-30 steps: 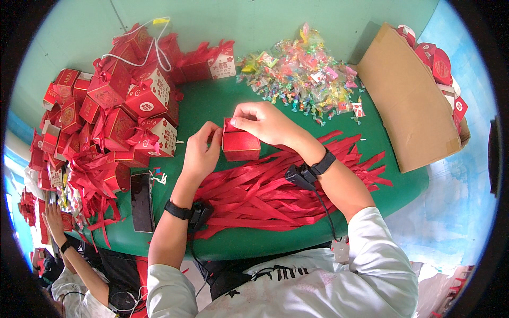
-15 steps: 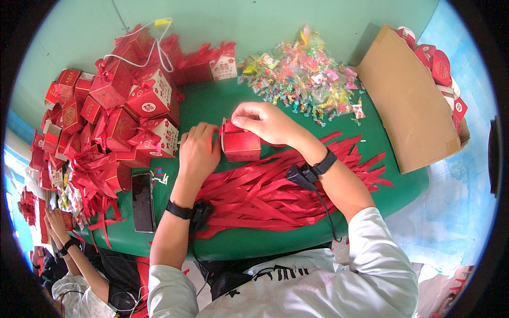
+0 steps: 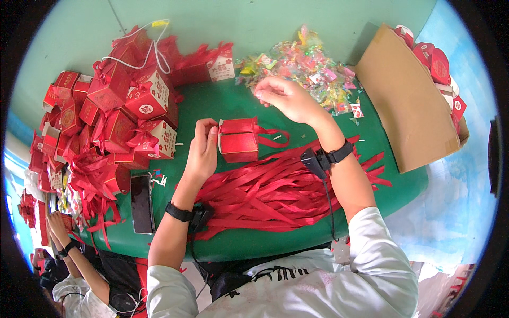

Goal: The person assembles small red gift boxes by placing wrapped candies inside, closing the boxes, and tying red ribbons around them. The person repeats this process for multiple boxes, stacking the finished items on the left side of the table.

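A small red gift box (image 3: 238, 147) with gold print rests on the green table, its top showing a seam across the middle. My left hand (image 3: 201, 149) grips its left side, thumb near the top edge. A red ribbon (image 3: 275, 139) comes off the box's right side and loops over the table. My right hand (image 3: 286, 99) is raised above and right of the box, apart from it, just in front of the candy pile (image 3: 313, 74). Its fingers are curled together; whatever may be between the fingertips is too small to make out.
Cut red ribbons (image 3: 265, 196) lie heaped in front of me. Tied red and white boxes (image 3: 116, 106) are stacked at left, near a dark phone (image 3: 142, 204). A cardboard carton (image 3: 408, 100) with more boxes stands at right. Another person's hands (image 3: 58, 228) work at lower left.
My right hand has lifted off the box, moving up and right toward the candies. The box top and ribbon loop are now uncovered. My left hand stays at the box's left side.
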Action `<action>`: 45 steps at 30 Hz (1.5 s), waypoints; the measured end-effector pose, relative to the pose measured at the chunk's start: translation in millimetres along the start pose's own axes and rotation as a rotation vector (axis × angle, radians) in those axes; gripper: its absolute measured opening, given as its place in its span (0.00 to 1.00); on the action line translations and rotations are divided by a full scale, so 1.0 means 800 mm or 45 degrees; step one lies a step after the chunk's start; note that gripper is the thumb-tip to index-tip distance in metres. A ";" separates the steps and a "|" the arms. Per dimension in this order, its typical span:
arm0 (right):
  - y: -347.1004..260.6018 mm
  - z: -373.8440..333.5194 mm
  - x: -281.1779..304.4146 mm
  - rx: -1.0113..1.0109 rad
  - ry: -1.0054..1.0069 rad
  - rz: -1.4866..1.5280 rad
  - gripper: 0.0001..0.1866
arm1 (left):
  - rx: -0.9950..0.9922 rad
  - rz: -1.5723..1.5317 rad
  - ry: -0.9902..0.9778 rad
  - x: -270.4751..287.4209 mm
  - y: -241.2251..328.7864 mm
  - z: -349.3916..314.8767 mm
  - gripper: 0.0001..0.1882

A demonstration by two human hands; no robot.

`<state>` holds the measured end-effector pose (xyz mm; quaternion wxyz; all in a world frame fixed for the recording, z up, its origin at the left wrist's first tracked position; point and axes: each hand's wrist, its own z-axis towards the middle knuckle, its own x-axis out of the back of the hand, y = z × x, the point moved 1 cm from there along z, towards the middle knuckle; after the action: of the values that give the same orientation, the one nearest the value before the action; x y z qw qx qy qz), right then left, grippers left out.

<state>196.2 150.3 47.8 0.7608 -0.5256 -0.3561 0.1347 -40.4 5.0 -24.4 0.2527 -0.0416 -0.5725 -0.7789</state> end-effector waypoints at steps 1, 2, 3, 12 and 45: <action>0.001 0.000 0.001 -0.008 0.001 -0.032 0.12 | 0.045 0.019 -0.005 0.000 0.000 0.001 0.12; 0.002 0.000 0.002 -0.022 -0.003 -0.056 0.12 | 0.115 0.143 -0.078 0.001 0.001 0.002 0.11; 0.001 -0.001 0.001 -0.039 -0.008 -0.081 0.12 | 0.187 0.265 -0.152 0.004 0.005 0.003 0.11; -0.004 -0.011 -0.009 -0.080 -0.260 -0.397 0.25 | -0.196 0.730 -0.175 0.014 -0.011 0.003 0.15; -0.016 -0.020 -0.047 -0.071 -0.350 -0.614 0.25 | -0.154 0.430 -0.046 -0.004 0.022 -0.014 0.26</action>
<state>178.3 112.2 40.8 0.7007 -0.4233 -0.5743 0.0099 -27.3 -7.9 -14.1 0.3666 -0.1661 -0.5139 -0.7575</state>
